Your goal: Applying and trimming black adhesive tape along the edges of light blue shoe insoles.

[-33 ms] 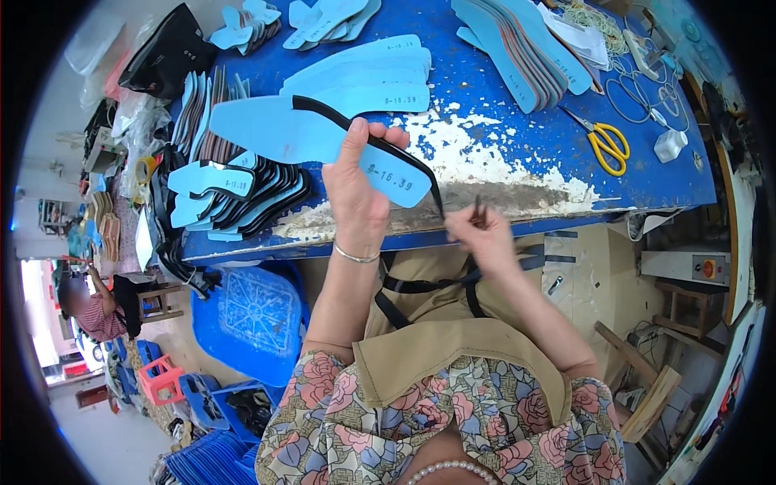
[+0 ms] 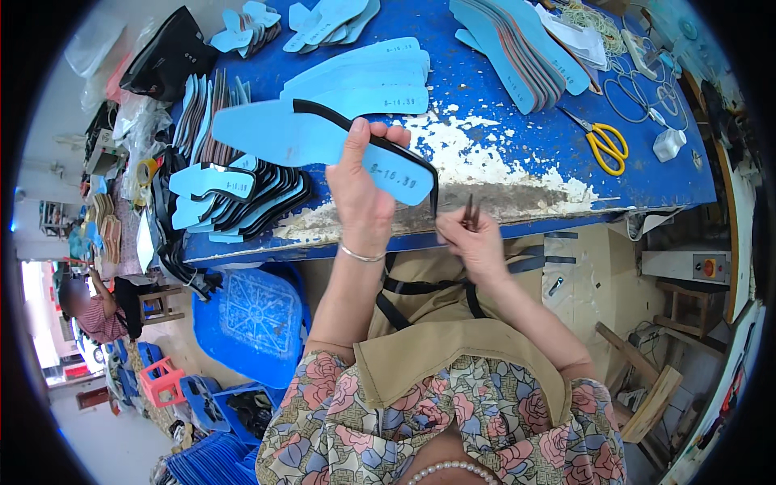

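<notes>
My left hand point(image 2: 364, 190) grips a light blue insole point(image 2: 267, 129), thumb on top and fingers behind its far edge. A black strip point(image 2: 323, 109) runs along that far edge and round the heel end, its tail hanging down at the right. The fingers of my right hand point(image 2: 477, 242) are pinched at the strip's tail. A small dark two-pronged tool point(image 2: 471, 212) sticks up from the same hand; its exact kind is hidden. Left of my left hand lies a pile of blue insoles edged in black point(image 2: 271, 198).
More blue insoles point(image 2: 356, 85) lie beyond my hands, with a tall stack point(image 2: 517, 56) at the far right. Yellow-handled scissors point(image 2: 606, 149) rest on the worn blue table point(image 2: 663, 182). A blue plastic tub point(image 2: 250, 311) stands below the table's left front edge. Another person point(image 2: 101, 307) sits far left.
My right hand has shifted slightly left, and the tool in it shows more clearly. The insole in my left hand has barely moved.
</notes>
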Action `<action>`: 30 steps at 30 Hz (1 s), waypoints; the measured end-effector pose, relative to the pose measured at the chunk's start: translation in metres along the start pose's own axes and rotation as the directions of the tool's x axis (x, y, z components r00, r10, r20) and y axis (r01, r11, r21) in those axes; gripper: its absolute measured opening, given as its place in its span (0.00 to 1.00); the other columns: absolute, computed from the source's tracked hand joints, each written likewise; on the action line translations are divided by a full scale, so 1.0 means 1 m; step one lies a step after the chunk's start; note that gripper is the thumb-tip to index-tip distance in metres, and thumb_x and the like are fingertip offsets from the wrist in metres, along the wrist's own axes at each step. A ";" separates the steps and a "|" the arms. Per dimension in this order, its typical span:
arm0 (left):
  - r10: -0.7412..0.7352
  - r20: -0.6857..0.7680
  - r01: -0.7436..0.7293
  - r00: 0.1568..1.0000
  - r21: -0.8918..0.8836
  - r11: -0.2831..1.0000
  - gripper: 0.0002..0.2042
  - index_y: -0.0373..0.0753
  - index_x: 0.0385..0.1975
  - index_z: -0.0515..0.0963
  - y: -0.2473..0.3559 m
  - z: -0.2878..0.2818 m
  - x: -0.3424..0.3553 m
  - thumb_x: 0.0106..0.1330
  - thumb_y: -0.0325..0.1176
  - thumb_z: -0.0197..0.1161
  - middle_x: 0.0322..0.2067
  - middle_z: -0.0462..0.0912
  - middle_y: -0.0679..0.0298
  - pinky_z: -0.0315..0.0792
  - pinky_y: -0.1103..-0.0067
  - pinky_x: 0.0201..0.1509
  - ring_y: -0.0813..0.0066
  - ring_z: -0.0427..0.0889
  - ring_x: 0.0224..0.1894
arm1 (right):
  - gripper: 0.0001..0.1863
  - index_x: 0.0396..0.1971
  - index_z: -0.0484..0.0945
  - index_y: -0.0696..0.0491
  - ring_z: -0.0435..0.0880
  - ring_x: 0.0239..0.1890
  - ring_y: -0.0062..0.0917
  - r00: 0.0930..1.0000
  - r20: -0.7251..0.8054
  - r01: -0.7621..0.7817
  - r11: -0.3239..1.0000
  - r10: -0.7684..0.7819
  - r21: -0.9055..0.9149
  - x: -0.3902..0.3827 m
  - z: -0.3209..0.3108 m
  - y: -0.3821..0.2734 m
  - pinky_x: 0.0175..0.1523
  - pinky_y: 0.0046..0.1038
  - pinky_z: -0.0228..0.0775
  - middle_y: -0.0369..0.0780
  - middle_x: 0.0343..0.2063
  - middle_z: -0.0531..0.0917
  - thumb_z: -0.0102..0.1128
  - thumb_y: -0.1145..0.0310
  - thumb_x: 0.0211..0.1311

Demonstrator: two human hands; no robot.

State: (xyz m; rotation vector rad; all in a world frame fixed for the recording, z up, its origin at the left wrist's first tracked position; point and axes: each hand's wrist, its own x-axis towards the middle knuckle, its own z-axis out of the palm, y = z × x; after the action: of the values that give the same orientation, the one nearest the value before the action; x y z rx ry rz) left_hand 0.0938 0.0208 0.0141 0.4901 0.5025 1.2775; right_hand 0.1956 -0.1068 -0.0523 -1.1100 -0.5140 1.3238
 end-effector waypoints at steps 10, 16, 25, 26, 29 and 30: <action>-0.372 0.191 0.186 0.909 0.611 0.769 0.13 0.33 0.47 0.70 -0.011 -0.001 -0.085 0.67 0.33 0.50 0.46 0.73 0.59 0.65 0.71 0.55 0.67 0.73 0.49 | 0.10 0.36 0.78 0.60 0.67 0.19 0.07 0.995 -0.023 0.096 0.991 -0.098 -0.098 0.016 -0.006 -0.080 0.22 0.12 0.56 0.28 0.19 0.76 0.59 0.71 0.55; 0.019 0.716 -0.708 0.698 0.694 -0.128 0.13 0.32 0.37 0.75 0.048 0.015 -0.069 0.58 0.35 0.61 0.37 0.76 0.58 0.68 0.82 0.36 0.80 0.73 0.38 | 0.08 0.35 0.78 0.61 0.72 0.29 0.08 0.942 0.292 0.288 0.849 -0.167 -0.443 -0.005 -0.011 -0.123 0.34 0.13 0.64 0.31 0.26 0.79 0.57 0.76 0.54; -0.139 0.360 -0.229 0.923 0.800 0.554 0.12 0.32 0.33 0.78 0.035 -0.001 -0.083 0.59 0.36 0.62 0.22 0.79 0.65 0.70 0.83 0.26 0.82 0.76 0.24 | 0.03 0.26 0.80 0.60 0.72 0.26 0.08 0.929 0.319 0.327 0.817 -0.187 -0.474 -0.017 -0.022 -0.152 0.31 0.12 0.64 0.32 0.23 0.80 0.61 0.78 0.51; -0.102 0.261 -0.129 0.960 0.737 0.664 0.11 0.32 0.32 0.78 0.032 0.000 -0.083 0.60 0.35 0.61 0.22 0.79 0.65 0.69 0.84 0.25 0.83 0.76 0.23 | 0.03 0.26 0.80 0.59 0.72 0.26 0.08 0.940 0.291 0.297 0.842 -0.176 -0.450 -0.019 -0.024 -0.143 0.31 0.12 0.64 0.32 0.22 0.80 0.62 0.77 0.51; -0.042 0.221 -0.137 0.974 0.731 0.669 0.10 0.33 0.31 0.77 0.014 -0.004 -0.080 0.61 0.36 0.61 0.23 0.78 0.67 0.67 0.86 0.24 0.85 0.73 0.22 | 0.04 0.28 0.80 0.58 0.74 0.26 0.09 0.946 0.252 0.299 0.852 -0.205 -0.430 -0.024 -0.014 -0.098 0.32 0.14 0.67 0.32 0.24 0.81 0.61 0.74 0.53; -0.033 0.194 -0.120 0.980 0.721 0.683 0.09 0.34 0.31 0.76 0.009 -0.005 -0.080 0.60 0.35 0.61 0.23 0.77 0.68 0.66 0.87 0.25 0.85 0.72 0.22 | 0.03 0.28 0.79 0.58 0.74 0.26 0.10 0.955 0.223 0.268 0.888 -0.195 -0.373 -0.025 -0.010 -0.083 0.31 0.14 0.67 0.32 0.24 0.81 0.61 0.74 0.53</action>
State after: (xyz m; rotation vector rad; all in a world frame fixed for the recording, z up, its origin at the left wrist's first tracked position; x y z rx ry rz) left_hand 0.0665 -0.0547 0.0218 1.3042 0.8453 1.0142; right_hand 0.2389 -0.1224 0.0212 -1.2190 -1.0584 1.1370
